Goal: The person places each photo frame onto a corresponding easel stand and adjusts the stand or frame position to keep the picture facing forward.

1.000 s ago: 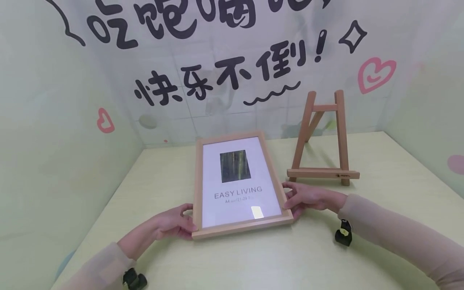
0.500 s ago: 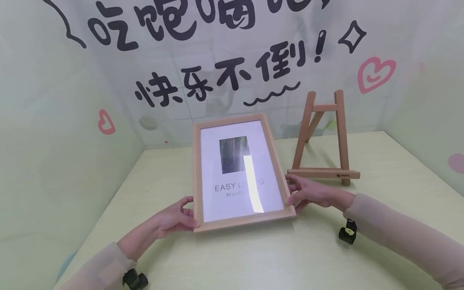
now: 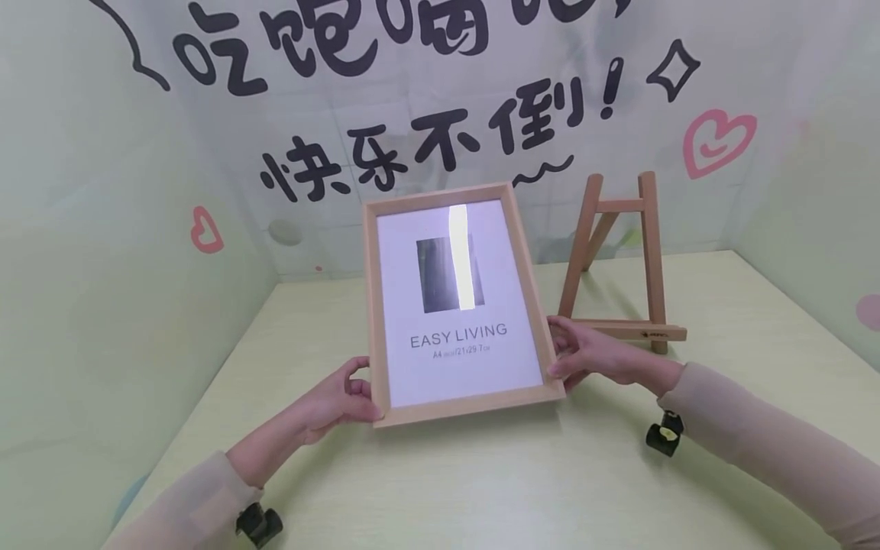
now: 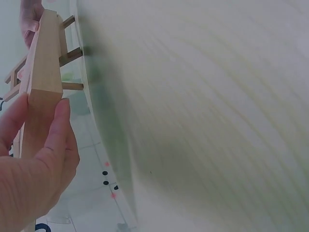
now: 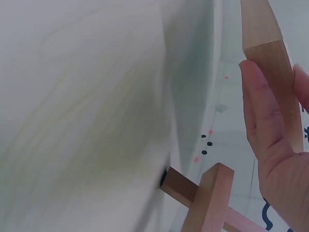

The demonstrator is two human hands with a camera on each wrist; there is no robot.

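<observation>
In the head view, over the last second, the picture frame (image 3: 464, 336) is coming up and back: its top edge is climbing in front of the lettered backdrop (image 3: 309, 229), and its face is turning more upright. A strip of glare (image 3: 462, 260) is sliding up onto the dark picture, leaving the words "EASY LIVING" readable again. The left hand (image 3: 337, 401) and right hand (image 3: 594, 353) are pinching opposite sides near the lower corners, both moving up with the frame. The easel (image 3: 651, 252) is staying put on the table (image 3: 467, 489), standing right of the frame. This suggests the hands are now bearing the frame's weight together.

In the left wrist view, the thumb (image 4: 12, 123) and fingers (image 4: 60, 128) are squeezing the frame's wooden edge from its two faces. A gap is showing between frame and table, so the frame is hanging clear. Beyond it, the other hand is gripping the far side.

In the right wrist view, the right hand is likewise pinching the frame's edge. The easel is sitting near that hand, with a gap showing between them, so passing it probably calls for care.
</observation>
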